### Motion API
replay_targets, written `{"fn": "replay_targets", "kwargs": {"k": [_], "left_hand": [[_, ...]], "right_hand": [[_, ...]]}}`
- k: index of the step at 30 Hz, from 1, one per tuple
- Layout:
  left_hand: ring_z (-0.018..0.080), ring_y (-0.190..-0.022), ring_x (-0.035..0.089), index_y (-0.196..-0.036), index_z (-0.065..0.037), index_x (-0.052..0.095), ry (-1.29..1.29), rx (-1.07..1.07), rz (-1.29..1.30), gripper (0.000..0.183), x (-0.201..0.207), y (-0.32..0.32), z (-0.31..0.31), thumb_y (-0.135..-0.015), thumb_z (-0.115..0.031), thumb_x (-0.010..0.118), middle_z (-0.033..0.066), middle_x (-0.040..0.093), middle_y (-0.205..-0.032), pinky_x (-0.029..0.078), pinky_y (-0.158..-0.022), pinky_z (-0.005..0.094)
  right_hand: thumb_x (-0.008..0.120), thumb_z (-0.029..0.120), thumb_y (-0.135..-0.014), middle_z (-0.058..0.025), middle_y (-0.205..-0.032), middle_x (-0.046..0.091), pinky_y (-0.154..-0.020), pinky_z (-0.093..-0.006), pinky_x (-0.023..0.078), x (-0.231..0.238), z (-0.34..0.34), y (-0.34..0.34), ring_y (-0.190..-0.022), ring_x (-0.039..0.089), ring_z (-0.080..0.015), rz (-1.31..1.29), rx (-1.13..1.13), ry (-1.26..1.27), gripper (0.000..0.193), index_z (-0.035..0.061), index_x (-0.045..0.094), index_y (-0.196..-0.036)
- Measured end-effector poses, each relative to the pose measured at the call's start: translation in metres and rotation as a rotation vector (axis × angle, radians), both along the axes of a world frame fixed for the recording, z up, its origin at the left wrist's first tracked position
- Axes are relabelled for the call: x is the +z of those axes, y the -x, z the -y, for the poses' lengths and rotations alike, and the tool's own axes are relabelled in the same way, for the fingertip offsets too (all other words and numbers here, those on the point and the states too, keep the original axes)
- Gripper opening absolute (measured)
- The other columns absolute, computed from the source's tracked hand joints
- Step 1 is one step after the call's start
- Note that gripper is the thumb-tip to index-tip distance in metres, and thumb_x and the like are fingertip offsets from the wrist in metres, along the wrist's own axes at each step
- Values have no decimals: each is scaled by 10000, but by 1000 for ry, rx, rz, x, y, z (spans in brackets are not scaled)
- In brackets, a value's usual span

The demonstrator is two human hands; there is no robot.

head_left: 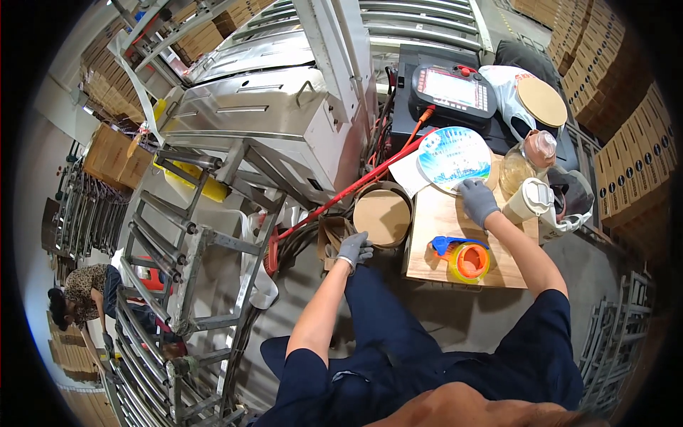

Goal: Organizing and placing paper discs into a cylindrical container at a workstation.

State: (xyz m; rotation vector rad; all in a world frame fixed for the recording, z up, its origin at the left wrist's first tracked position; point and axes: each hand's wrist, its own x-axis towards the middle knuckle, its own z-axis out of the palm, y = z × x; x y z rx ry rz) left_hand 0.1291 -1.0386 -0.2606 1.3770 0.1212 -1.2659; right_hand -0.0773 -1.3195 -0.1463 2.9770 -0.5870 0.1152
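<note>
Left hand [354, 248] loosely spread beside the surface [432, 213], right hand [478, 202] (grip unclear) apparently positions the printed disc [454, 154] atop it, next likely requiring a rim grip.

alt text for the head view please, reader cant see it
A gloved right hand touches the edge of a round printed disc at the far side of a wooden table holding an orange and yellow roll. The gloved left hand is beside a brown cardboard disc; a co-worker bends by metal rollers at far left.
</note>
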Motion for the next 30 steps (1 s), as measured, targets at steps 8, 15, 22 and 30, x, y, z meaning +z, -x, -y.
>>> {"fn": "replay_targets", "kwargs": {"k": [8, 15, 22, 30], "left_hand": [[271, -947, 435, -1115, -41, 372, 240, -33, -74, 592, 30, 2, 87, -693, -405, 573, 163, 397, -1096, 408, -757, 369], [235, -856, 445, -985, -113, 469, 265, 73, -199, 379, 34, 9, 145, -705, -347, 570, 120, 464, -923, 380, -779, 379], [213, -704, 533, -852, -31, 509, 356, 245, -224, 159, 16, 2, 167, -713, -99, 548, 77, 542, -767, 457, -616, 323], [150, -384, 455, -671, -23, 476, 251, 159, 38, 48, 27, -7, 145, -680, -41, 520, 62, 474, -520, 378, -344, 218]], "right_hand": [[483, 112, -646, -106, -963, 461, -665, -344, 390, -14, -7, 8, -820, 463, -258, 129, -13, 65, 321, 64, 451, -962], [445, 126, -683, -119, -1009, 468, -670, -360, 370, -21, -4, 10, -844, 459, -257, 273, 24, 95, 305, 42, 456, -976], [491, 130, -643, -89, -986, 447, -680, -354, 358, -15, -3, 13, -851, 440, -245, 339, -1, 24, 343, 60, 444, -976], [480, 135, -651, -94, -979, 444, -667, -354, 362, -16, -7, 12, -842, 443, -250, 322, 11, 4, 334, 58, 435, -973]]}}
